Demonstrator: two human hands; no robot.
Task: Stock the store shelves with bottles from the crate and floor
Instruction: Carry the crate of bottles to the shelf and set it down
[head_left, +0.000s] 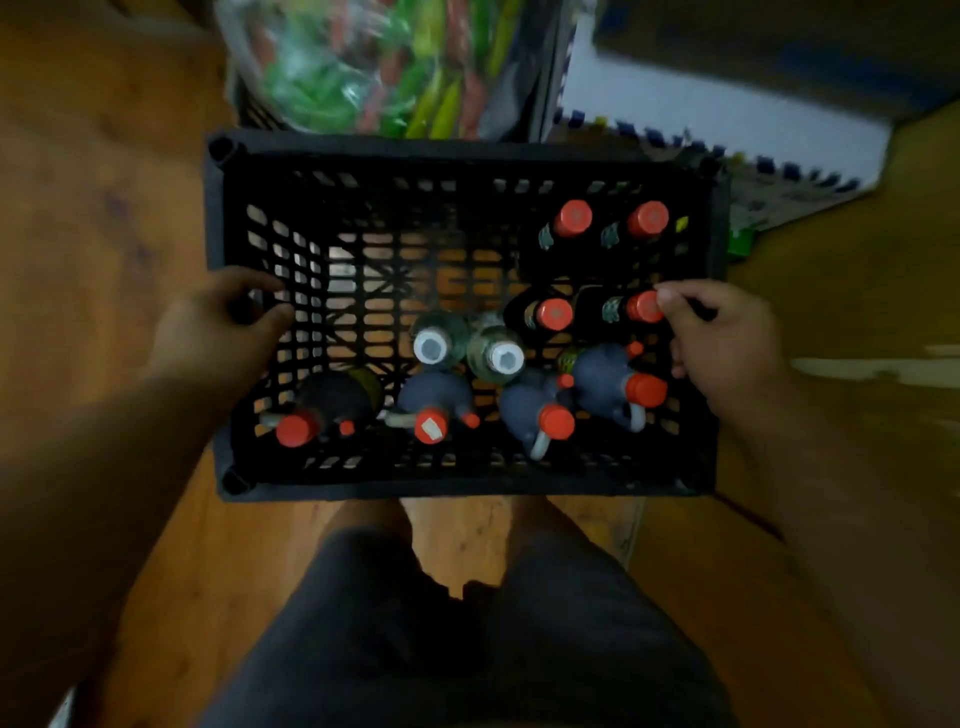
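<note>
Hands (218, 317) (719, 332) grip crate (467, 143) holding bottles (556, 314).

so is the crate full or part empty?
Part empty. The black crate holds bottles only along its near edge and right side, such as the white-capped pair; its far-left floor shows bare lattice.

The head camera is looking steeply down, close over the crate (467, 140) and the person's own legs.
</note>
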